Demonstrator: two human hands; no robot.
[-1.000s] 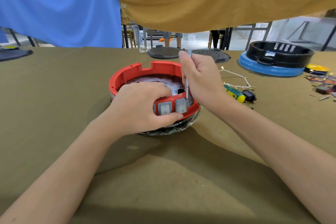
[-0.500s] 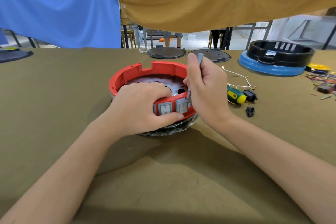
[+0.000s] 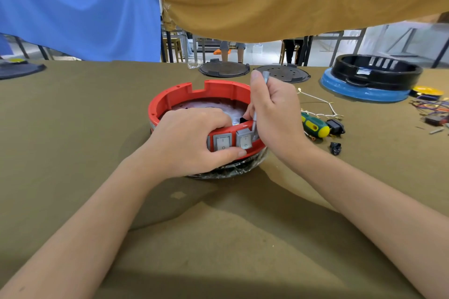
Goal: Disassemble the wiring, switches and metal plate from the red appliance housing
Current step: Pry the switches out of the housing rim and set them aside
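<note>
The red housing (image 3: 194, 94) sat on the table (image 3: 73, 128), a little beyond the middle, open side up, with two grey switches (image 3: 233, 142) set side by side in its near wall. The left hand (image 3: 189, 143) gripped that near rim, fingers curled over into the bowl and thumb pressed along the wall just below the switches. The right hand (image 3: 274, 114) was closed round a thin grey tool (image 3: 254, 126), held nearly upright, its lower end wedged at the right edge of the right-hand switch; whether the tip had entered the seam could not be told. A dark plate (image 3: 206, 105) showed inside the housing, mostly hidden by the hands.

Risks, as judged: the tool, levered against smooth plastic, could slip off the switch edge and run into the left thumb, which lay close below the line of force. Too much prying at one side could snap the switch's retaining clip or crack the red wall. The housing rested on a wrinkled clear wrap (image 3: 230, 170) and could skid or tip if the left hand eased off. To the right, a screwdriver (image 3: 314, 125), loose wires (image 3: 320, 107) and a small black part (image 3: 335, 148) lay near the right forearm and could be swept aside.
</note>
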